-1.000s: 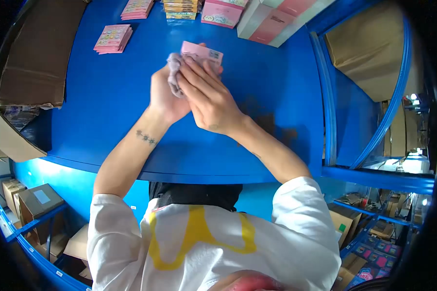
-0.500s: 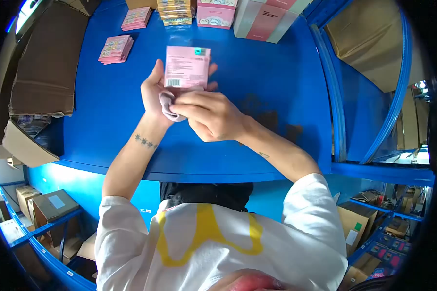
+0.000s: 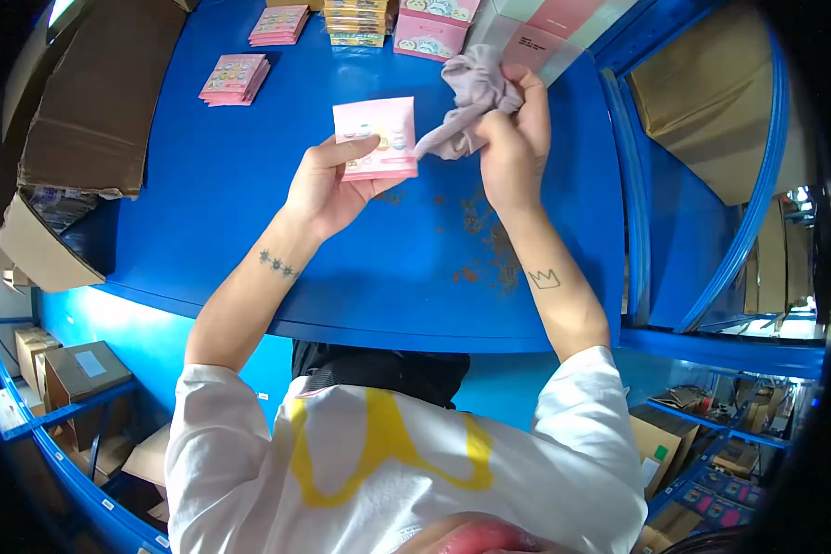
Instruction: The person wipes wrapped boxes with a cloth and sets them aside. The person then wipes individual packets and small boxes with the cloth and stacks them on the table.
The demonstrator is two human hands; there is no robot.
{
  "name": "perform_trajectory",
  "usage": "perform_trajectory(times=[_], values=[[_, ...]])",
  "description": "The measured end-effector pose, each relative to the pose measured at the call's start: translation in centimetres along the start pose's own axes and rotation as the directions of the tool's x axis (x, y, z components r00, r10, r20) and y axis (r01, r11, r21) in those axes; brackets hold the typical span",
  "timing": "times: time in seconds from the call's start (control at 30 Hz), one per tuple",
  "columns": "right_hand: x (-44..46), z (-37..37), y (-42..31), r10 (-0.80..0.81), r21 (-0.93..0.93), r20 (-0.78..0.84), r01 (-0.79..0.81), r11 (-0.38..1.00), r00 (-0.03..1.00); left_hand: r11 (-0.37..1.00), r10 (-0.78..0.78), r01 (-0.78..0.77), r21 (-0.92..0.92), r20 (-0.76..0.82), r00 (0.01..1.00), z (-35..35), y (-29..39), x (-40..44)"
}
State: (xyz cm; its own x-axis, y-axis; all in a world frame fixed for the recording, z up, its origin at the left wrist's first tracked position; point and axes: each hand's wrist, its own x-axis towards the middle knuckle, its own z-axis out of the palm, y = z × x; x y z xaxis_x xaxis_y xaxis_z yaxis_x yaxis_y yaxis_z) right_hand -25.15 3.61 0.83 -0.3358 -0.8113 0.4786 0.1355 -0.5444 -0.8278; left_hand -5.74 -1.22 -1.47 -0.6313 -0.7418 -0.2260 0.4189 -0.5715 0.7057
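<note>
My left hand (image 3: 328, 180) grips a flat pink packet (image 3: 392, 120) by its lower left side, thumb across the printed face with small cartoon figures. To its right, my right hand (image 3: 519, 138) is closed on a crumpled greyish-pink cloth (image 3: 475, 83). One end of the cloth hangs toward the packet's right edge; whether they touch I cannot tell. Two small stacks of similar pink packets, a nearer stack (image 3: 234, 79) and a farther stack (image 3: 279, 25), lie at the back left of the blue table (image 3: 369, 268).
Yellow packets (image 3: 355, 22) are piled at the back, beside pink boxes (image 3: 431, 35) and a large white-and-pink box (image 3: 540, 46). An open cardboard box (image 3: 88, 111) stands at the left edge. Blue shelf posts (image 3: 630, 194) rise on the right. Brown worn patches (image 3: 489, 240) mark the tabletop.
The packet has turned from its barcoded back to its printed front. My right hand has moved away to the upper right with the cloth, which has spread out more.
</note>
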Motion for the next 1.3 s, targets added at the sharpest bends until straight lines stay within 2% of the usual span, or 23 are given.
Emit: perform_trajectory(times=[0.03, 0.07, 0.1, 0.17, 0.2, 0.27, 0.3, 0.43, 0.57, 0.63, 0.77, 0.8, 0.93, 1.0, 1.1, 1.13, 1.2, 1.27, 1.3], values=[[-0.4, 0.7, 0.0, -0.121, -0.220, 0.058, 0.131, 0.966, 0.991, 0.998, -0.003, 0.005, -0.055, 0.050, 0.999, 0.0, 0.1, 0.0], [-0.7, 1.4, 0.0, -0.227, -0.420, 0.141, 0.266, 0.868, 0.964, 0.994, -0.002, 0.013, -0.108, 0.100, 0.995, -0.1, 0.1, 0.1], [-0.9, 1.9, 0.2, -0.308, -0.584, 0.243, 0.392, 0.711, 0.920, 0.987, 0.000, 0.025, -0.159, 0.152, 0.988, -0.1, 0.1, 0.2], [-1.2, 1.9, 1.4, -0.315, -0.638, 0.555, 0.637, 0.433, 0.770, 0.976, 0.009, 0.025, -0.217, 0.158, 0.987, -0.5, -0.1, 0.2], [-2.2, 2.4, 2.4, -0.311, -0.640, 0.555, 0.635, 0.433, 0.772, 0.962, 0.021, 0.025, -0.273, 0.165, 0.986, -0.7, -0.3, 0.3], [-4.5, 3.6, 4.3, -0.221, -0.562, 0.666, 0.674, 0.479, 0.713, 0.925, 0.050, 0.023, -0.379, 0.180, 0.982, -0.8, -0.7, 0.4], [-4.3, 3.3, 4.3, -0.220, -0.563, 0.665, 0.672, 0.481, 0.714, 0.925, 0.048, 0.024, -0.380, 0.178, 0.983, -0.7, -0.7, 0.3], [-1.1, 0.8, 3.8, -0.256, -0.708, 0.575, 0.629, 0.321, 0.777, 0.949, 0.053, 0.007, -0.314, 0.182, 0.982, 0.5, -0.2, -0.2], [-2.8, 2.9, 4.6, -0.277, -0.610, 0.643, 0.697, 0.377, 0.714, 0.881, 0.134, 0.022, -0.473, 0.295, 0.946, -1.5, -1.1, 0.5], [-4.5, 3.6, 4.6, -0.289, -0.597, 0.632, 0.689, 0.412, 0.720, 0.865, 0.124, 0.057, -0.499, 0.323, 0.938, -1.4, -0.9, -0.2], [-4.8, 3.9, 3.7, -0.315, -0.555, 0.665, 0.731, 0.397, 0.677, 0.939, 0.058, -0.025, -0.342, 0.087, 0.994, 1.3, -0.2, -1.1], [-5.1, 3.7, 3.6, -0.320, -0.559, 0.660, 0.729, 0.396, 0.680, 0.942, 0.055, -0.022, -0.335, 0.090, 0.994, 1.3, -0.2, -1.1], [-5.0, 3.6, 3.6, -0.282, -0.371, 0.710, 0.684, 0.629, 0.645, 0.996, -0.030, 0.030, -0.080, -0.001, 1.000, -0.7, 0.3, -0.2], [-5.4, 3.6, 3.1, -0.198, -0.397, 0.696, 0.600, 0.695, 0.690, 0.998, 0.063, -0.063, -0.013, -0.039, 0.997, -1.7, 0.6, 0.3], [-5.2, 3.2, 3.8, -0.225, -0.397, 0.696, 0.626, 0.671, 0.682, 0.946, 0.294, -0.277, 0.171, -0.085, 0.952, -3.1, 2.1, 0.7], [-5.1, 3.2, 4.0, -0.260, -0.376, 0.688, 0.638, 0.672, 0.678, 0.935, 0.313, -0.291, 0.203, -0.083, 0.946, -3.6, 2.9, 0.6], [-5.2, 2.9, 4.0, -0.222, -0.395, 0.692, 0.619, 0.679, 0.686, 0.959, 0.271, -0.277, -0.067, -0.084, 0.959, -4.1, 4.4, 0.5], [-5.3, 2.6, 4.0, -0.169, -0.424, 0.702, 0.597, 0.681, 0.691, 0.908, 0.223, -0.233, -0.349, -0.067, 0.972, -4.4, 5.1, 0.6], [-5.3, 2.7, 4.1, -0.184, -0.419, 0.697, 0.602, 0.680, 0.693, 0.912, 0.228, -0.236, -0.335, -0.063, 0.972, -4.7, 5.1, 0.8]])
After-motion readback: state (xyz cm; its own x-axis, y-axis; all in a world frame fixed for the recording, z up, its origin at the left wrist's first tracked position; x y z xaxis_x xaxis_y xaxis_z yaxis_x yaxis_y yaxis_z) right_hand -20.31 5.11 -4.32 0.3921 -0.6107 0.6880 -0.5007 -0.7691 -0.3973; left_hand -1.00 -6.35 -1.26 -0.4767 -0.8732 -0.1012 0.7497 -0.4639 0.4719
